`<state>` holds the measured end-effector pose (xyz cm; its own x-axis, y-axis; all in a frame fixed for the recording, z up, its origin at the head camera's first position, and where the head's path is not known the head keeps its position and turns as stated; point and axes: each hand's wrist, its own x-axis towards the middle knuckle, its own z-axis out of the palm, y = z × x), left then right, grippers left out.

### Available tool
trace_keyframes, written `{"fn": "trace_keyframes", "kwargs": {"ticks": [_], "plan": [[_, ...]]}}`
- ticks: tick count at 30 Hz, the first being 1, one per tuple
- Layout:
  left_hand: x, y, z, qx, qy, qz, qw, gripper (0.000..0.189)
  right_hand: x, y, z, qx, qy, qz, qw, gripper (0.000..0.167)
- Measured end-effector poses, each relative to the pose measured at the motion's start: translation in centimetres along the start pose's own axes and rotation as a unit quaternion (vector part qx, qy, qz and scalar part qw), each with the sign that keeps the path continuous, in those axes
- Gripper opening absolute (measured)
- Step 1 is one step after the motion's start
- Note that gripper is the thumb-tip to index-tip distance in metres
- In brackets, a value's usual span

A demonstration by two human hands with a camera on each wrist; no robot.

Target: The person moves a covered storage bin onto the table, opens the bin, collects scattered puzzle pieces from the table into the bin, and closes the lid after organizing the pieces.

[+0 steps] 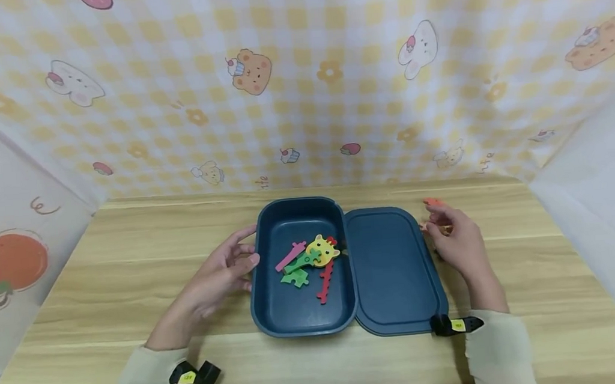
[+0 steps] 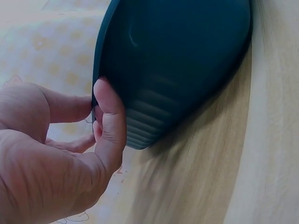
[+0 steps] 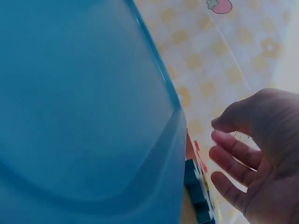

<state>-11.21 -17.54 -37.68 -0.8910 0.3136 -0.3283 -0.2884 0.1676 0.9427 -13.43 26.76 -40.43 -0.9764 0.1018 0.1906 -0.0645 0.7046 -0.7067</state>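
Observation:
A dark blue open box (image 1: 309, 318) holds several puzzle-like pieces: a yellow giraffe head (image 1: 320, 252), a pink strip (image 1: 290, 257), a jagged red strip (image 1: 325, 282) and green pieces (image 1: 296, 278). My left hand (image 1: 219, 277) touches the box's left side, its thumb (image 2: 111, 116) against the outer wall in the left wrist view. Right of the lid, my right hand (image 1: 456, 240) hovers beside an orange piece (image 1: 433, 201), partly hiding other small pieces. In the right wrist view its fingers (image 3: 233, 151) are loosely bent, with nothing visible between them and the thumb.
The dark blue lid (image 1: 395, 269) lies flat against the box's right side. Wood-grain table (image 1: 109, 292) surrounds them, backed by a checked cloth (image 1: 302, 126) with cartoon prints. Past the lid's edge, a dark teal piece (image 3: 197, 196) shows in the right wrist view.

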Motion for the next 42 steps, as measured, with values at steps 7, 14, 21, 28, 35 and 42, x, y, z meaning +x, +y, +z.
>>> {"fn": "trace_keyframes", "kwargs": {"ticks": [7,14,21,28,35,42], "plan": [[-0.17,-0.21,-0.22,-0.001,0.001,0.0,1.0,0.067,0.01,0.66,0.52,-0.026,-0.022,0.007,0.9994,0.038],[0.08,-0.19,-0.11,-0.005,-0.009,0.003,0.9999,0.068,-0.16,0.98,0.87,-0.074,-0.007,-0.005,0.9972,0.03],[0.18,-0.08,-0.07,-0.005,-0.01,0.002,0.9999,0.067,-0.42,0.68,0.64,-0.107,-0.017,0.011,0.994,0.031],[0.13,-0.13,-0.12,-0.006,-0.009,0.001,0.9999,0.067,-0.27,0.57,0.65,-0.113,-0.027,0.017,0.993,0.033],[0.11,-0.21,-0.17,-0.007,-0.011,0.001,0.9999,0.067,-0.22,0.52,0.69,-0.112,-0.025,0.025,0.9931,0.033],[0.15,-0.25,-0.19,-0.007,-0.011,0.002,0.9999,0.067,-0.04,0.42,0.58,-0.087,-0.011,0.019,0.9959,0.035]]}}
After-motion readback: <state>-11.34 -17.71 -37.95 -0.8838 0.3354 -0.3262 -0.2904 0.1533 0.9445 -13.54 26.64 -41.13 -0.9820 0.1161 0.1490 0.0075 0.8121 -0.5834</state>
